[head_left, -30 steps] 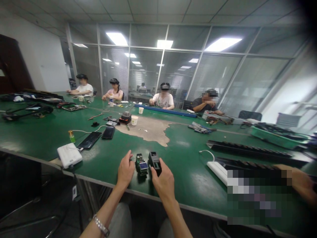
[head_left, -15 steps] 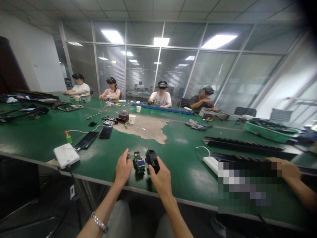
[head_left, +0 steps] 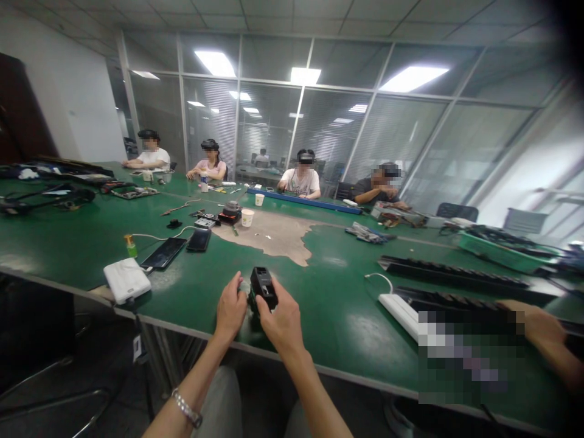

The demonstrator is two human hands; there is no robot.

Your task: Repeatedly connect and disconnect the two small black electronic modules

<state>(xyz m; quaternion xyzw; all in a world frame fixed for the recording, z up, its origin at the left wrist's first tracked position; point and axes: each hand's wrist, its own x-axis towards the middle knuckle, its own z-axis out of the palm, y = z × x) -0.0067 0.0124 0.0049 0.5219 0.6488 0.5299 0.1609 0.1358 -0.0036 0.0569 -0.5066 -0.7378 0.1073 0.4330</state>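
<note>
Green tabletop (head_left: pixel 337 298), listed from left to right. Near the far left corner, a dark frame assembly (head_left: pixel 45 201) is laid. At the front edge, left part, a white box (head_left: pixel 126 281) is placed, its lower corner close to the rim. Just behind it, a small green bottle (head_left: pixel 131 247) is stood. To the right, two black phones (head_left: pixel 165 253) are set flat, well in from the front edge. Inward of the front edge, the left hand (head_left: pixel 231 307) is held with fingers loosely bent, nothing being grasped. Just beside it, a black casing (head_left: pixel 263 289) is held near the front edge, gripped between thumb and fingers of the right hand (head_left: pixel 281 313). A greenish part (head_left: pixel 252 302) is possibly covered by the casing's left side; it is poorly seen. Toward the front edge's right part, a white power strip (head_left: pixel 398 311) is laid aslant. Behind it, black slotted bars (head_left: pixel 451 272) are ranged. Near the right edge, a green basket (head_left: pixel 502 254) is filled with dark items; nearer, a co-worker's hand (head_left: pixel 538 322) is seen.
</note>
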